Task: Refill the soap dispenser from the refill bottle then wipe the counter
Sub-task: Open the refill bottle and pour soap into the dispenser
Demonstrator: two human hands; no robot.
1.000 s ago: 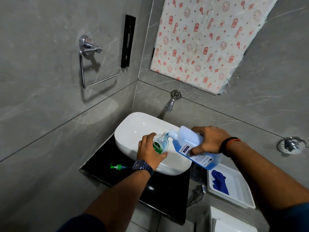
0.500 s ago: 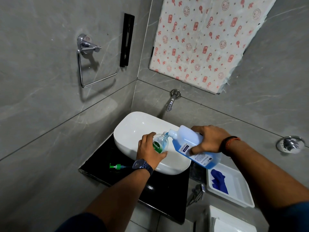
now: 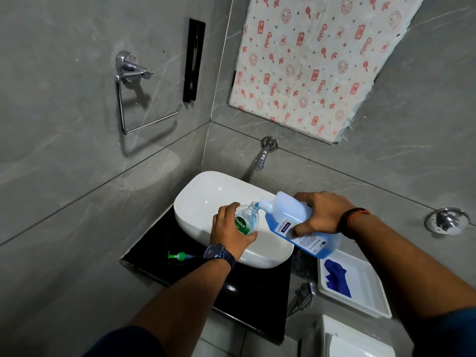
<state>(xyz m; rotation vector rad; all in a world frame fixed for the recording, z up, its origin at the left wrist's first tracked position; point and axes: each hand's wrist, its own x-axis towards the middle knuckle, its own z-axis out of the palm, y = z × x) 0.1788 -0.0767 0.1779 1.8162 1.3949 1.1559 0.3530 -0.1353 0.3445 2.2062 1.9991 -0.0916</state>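
Note:
My left hand (image 3: 230,230) grips a clear soap dispenser (image 3: 246,219) with a green label, held over the white basin (image 3: 206,191), its neck uncapped. My right hand (image 3: 320,215) holds a blue refill bottle (image 3: 296,222) tilted down to the left, its spout at the dispenser's mouth. Blue liquid shows inside the dispenser's neck. The dispenser's green pump head (image 3: 180,256) lies on the black counter (image 3: 252,292) to the left of my wrist.
A white tray (image 3: 365,287) holding a blue cloth (image 3: 336,279) sits at the right of the counter. A wall tap (image 3: 262,155) juts over the basin. A chrome towel ring (image 3: 134,99) hangs on the left wall. A toilet cistern (image 3: 347,338) stands at the bottom right.
Both hands and bottles stay in nearly the same pose; the refill bottle stays tipped at the dispenser's mouth.

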